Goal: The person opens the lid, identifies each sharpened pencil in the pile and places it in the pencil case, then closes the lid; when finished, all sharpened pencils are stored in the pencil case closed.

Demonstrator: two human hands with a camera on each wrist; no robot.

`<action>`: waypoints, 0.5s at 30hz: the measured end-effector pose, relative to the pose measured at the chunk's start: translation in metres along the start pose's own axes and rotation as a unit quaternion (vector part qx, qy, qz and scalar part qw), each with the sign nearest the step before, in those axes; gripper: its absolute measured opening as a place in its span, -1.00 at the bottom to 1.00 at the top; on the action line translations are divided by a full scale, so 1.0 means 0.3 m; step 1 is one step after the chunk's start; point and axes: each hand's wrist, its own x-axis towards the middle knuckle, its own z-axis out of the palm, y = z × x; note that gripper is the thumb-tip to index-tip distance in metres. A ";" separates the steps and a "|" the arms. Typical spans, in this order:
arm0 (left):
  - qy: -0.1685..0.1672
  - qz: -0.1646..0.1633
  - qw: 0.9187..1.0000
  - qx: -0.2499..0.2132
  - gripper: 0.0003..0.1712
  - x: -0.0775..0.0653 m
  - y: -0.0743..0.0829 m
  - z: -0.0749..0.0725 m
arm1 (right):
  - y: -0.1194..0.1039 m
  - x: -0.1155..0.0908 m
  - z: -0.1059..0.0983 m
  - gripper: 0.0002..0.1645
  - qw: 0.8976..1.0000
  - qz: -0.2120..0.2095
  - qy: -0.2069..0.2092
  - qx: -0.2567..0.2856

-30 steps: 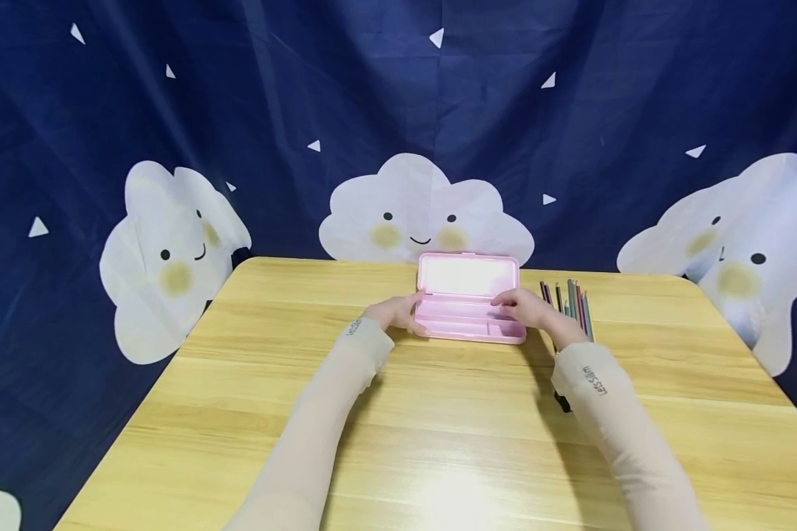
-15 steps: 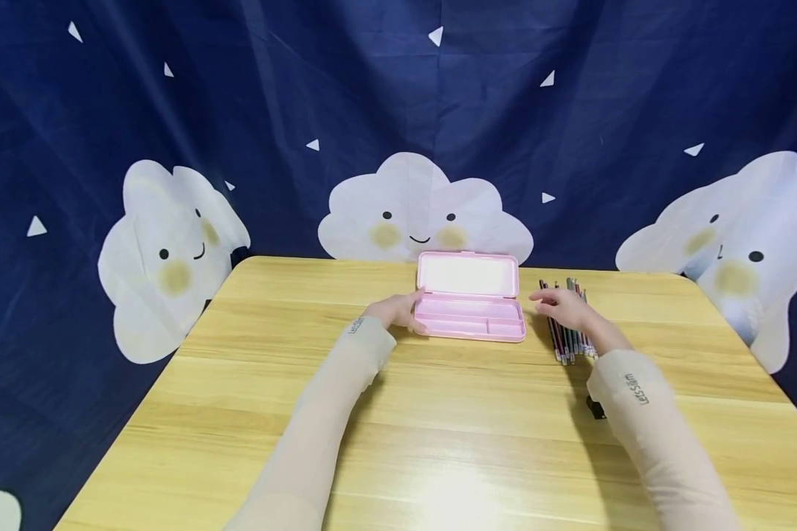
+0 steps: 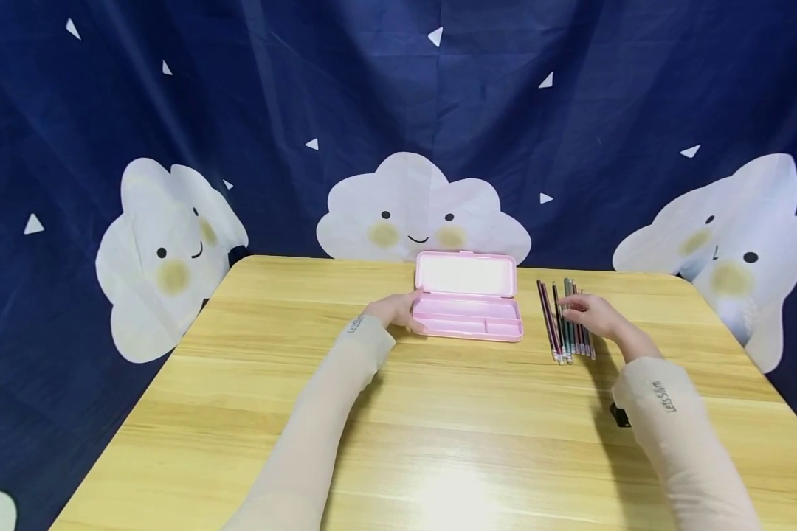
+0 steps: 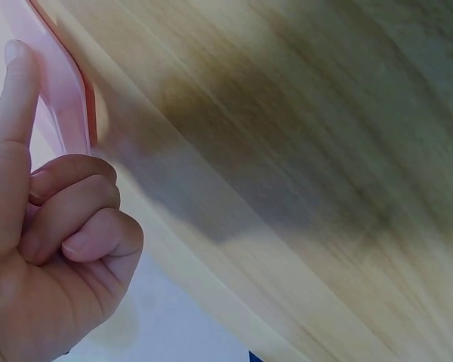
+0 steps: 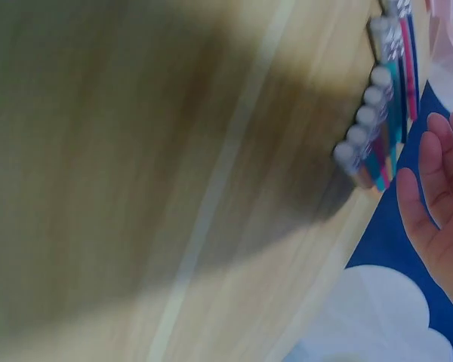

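Observation:
An open pink pencil case [image 3: 468,325] lies at the far middle of the table, its lid tipped back and its compartments bare. My left hand [image 3: 395,311] grips its left end. In the left wrist view the thumb [image 4: 19,90] lies over the pink rim and the other fingers curl at the side. Several pencils [image 3: 550,324] lie in a row to the right of the case, white eraser ends toward me. Over the right part of that row hovers my right hand [image 3: 594,313], fingers loosely bent with no pencil visible in them. The fingertips partly cover the pencils.
The wooden table [image 3: 438,428] reaches back to a dark blue curtain [image 3: 398,88] with cloud prints. A small black object [image 3: 620,415] shows at the underside of the right sleeve.
My right hand has left the right end of the pencil case and moved right, over the pencils. My left hand has stayed at the case's left end.

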 end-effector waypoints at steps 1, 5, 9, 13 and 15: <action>0.001 0.000 1.000 0.002 0.19 0.000 0.000 0.000 | 0.007 -0.007 -0.003 -0.56 1.000 0.003 -0.001 0.000; 0.002 0.004 1.000 0.000 0.19 0.000 -0.001 0.000 | 0.031 -0.029 -0.011 -0.55 1.000 0.015 0.001 0.000; -0.002 0.005 1.000 -0.002 0.18 -0.003 0.000 -0.002 | 0.053 -0.042 -0.019 -0.58 1.000 0.017 0.005 -0.016; -0.004 0.004 1.000 0.003 0.18 -0.007 0.001 -0.004 | 0.069 -0.054 -0.026 -0.59 0.999 0.024 0.010 -0.032; -0.004 0.004 1.000 0.005 0.18 -0.009 0.002 -0.004 | 0.074 -0.059 -0.029 -0.57 0.999 0.033 0.007 -0.033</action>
